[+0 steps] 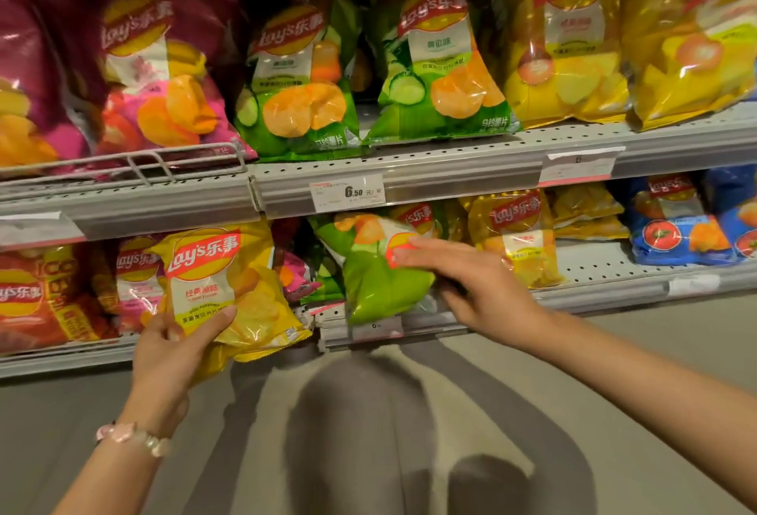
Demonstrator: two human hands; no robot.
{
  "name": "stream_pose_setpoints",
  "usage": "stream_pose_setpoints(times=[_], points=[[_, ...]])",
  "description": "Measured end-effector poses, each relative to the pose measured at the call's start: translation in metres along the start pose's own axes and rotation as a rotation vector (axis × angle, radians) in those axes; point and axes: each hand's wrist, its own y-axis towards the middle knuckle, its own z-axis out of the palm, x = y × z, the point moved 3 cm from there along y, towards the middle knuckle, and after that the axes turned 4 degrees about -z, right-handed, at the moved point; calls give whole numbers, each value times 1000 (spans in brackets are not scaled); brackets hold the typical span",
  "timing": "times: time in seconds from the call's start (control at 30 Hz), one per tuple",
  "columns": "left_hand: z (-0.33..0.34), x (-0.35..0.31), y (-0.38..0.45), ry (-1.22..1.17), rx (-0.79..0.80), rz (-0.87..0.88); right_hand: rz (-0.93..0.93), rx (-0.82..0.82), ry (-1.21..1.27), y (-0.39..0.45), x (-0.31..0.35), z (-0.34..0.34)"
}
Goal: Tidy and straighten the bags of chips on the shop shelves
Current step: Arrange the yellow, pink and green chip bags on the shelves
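Note:
My left hand grips a yellow Lay's chip bag by its lower left corner, holding it upright in front of the lower shelf. My right hand lies on a green chip bag, fingers spread over its upper right side and thumb under its edge. That green bag is tilted and hangs over the lower shelf's front lip. Further yellow bags stand just right of my right hand.
The upper shelf carries magenta bags, green bags and yellow bags, with a price tag on its rail. Red bags stand lower left, blue bags lower right. Grey floor lies below.

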Motion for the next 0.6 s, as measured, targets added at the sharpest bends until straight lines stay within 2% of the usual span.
stream_pose_setpoints(times=[0.1, 0.17, 0.27, 0.4, 0.43, 0.5, 0.6], points=[[-8, 2, 3, -15, -2, -4, -181, 95, -255, 15, -1, 30], [-11, 4, 4, -28, -3, -18, -234, 120, -384, 27, -9, 49], [-14, 6, 6, -64, 0, -29, -190, 175, -533, 48, -26, 79], [-12, 6, 7, -88, 37, -36, 66, 604, -573, 50, -63, 127], [-12, 6, 8, -88, 51, -33, 100, 648, -561, 47, -67, 135], [-11, 5, 11, -86, 80, -29, 99, 593, -533, 44, -69, 142], [-10, 5, 14, -90, 108, -18, 97, 302, -540, 49, -70, 141]])
